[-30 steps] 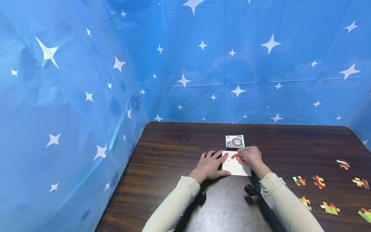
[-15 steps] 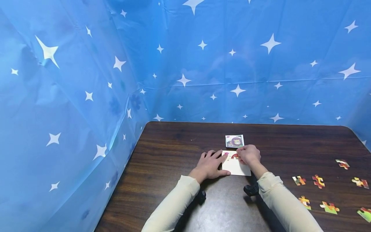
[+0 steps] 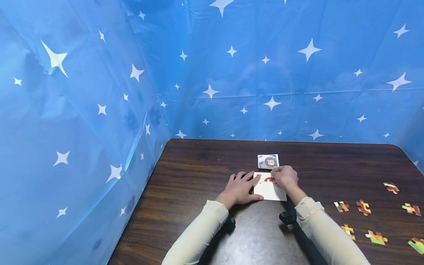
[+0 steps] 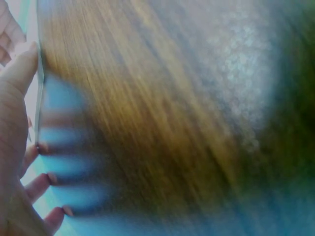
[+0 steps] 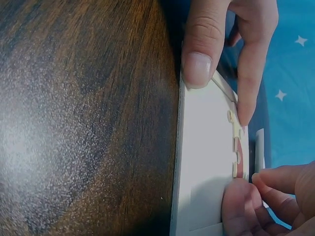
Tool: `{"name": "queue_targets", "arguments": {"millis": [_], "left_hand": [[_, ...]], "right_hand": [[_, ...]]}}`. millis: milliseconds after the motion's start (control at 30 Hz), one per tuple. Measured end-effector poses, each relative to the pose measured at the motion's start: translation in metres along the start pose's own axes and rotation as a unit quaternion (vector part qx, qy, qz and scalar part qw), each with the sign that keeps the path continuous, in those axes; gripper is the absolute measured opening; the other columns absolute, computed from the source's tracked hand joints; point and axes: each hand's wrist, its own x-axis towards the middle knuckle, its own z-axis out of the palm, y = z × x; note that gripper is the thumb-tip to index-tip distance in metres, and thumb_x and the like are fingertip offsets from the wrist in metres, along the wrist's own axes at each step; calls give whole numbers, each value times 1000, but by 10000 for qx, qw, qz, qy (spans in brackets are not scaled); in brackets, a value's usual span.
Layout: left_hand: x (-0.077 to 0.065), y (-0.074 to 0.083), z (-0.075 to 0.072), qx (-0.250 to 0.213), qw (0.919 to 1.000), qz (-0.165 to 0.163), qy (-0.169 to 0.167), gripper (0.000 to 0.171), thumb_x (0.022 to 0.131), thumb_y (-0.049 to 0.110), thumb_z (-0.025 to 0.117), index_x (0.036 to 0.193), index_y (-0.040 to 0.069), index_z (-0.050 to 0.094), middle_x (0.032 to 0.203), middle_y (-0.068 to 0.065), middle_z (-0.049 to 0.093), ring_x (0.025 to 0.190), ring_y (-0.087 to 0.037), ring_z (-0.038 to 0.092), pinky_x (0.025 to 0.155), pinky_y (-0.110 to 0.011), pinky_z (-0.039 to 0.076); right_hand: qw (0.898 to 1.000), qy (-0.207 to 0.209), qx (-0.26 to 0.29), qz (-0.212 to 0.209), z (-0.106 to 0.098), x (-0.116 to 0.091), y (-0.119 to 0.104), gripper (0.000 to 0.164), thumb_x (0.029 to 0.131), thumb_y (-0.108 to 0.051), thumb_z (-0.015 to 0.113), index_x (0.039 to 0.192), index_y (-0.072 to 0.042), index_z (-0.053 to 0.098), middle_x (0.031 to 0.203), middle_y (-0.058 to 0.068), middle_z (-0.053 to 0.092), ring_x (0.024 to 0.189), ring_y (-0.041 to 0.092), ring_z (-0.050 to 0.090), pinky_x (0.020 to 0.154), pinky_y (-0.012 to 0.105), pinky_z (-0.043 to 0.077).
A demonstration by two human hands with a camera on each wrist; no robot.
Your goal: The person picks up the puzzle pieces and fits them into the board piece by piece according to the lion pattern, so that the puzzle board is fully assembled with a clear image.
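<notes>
A white puzzle board (image 3: 269,192) lies on the table, with joined puzzle pieces (image 3: 267,178) in red and cream along its far edge. My left hand (image 3: 239,190) rests over the board's left side, fingers spread, thumb at the near left corner and index fingertip by the pieces. At the far right corner, my right hand (image 3: 285,177) has thumb and index finger together on a puzzle piece, mostly hidden by the fingers. The right wrist view shows the right thumb (image 5: 237,206) right at the end of the red piece (image 5: 239,157). A lion picture card (image 3: 268,161) lies just beyond the board.
Several loose puzzle pieces (image 3: 376,237) lie spread on the right of the dark wooden table (image 3: 185,176). A blue curtain with white stars (image 3: 232,73) hangs behind and to the left.
My right hand has shifted slightly at the board's far right corner, and less of the red piece under its fingers shows. The left hand stays in place.
</notes>
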Motion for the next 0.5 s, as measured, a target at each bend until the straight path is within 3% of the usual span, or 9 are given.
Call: {"name": "queue_targets", "arguments": {"millis": [233, 500], "left_hand": [[2, 0, 3, -14, 10000, -21, -6, 83, 92, 79, 44, 161, 39, 24, 167, 7, 29, 150, -24, 34, 115, -49, 34], [3, 0, -1, 24, 10000, -32, -70, 84, 91, 79, 46, 161, 41, 22, 166, 7, 31, 148, -24, 35, 113, -49, 35]], "right_hand": [[9999, -92, -19, -63, -1, -2, 1, 26, 98, -18, 60, 110, -2, 76, 69, 4, 72, 53, 5, 63, 51, 19, 49], [9989, -36, -391, -248, -1, -3, -2, 26, 99, -23, 60, 109, -7, 78, 60, -3, 67, 49, 4, 57, 63, 26, 37]]}}
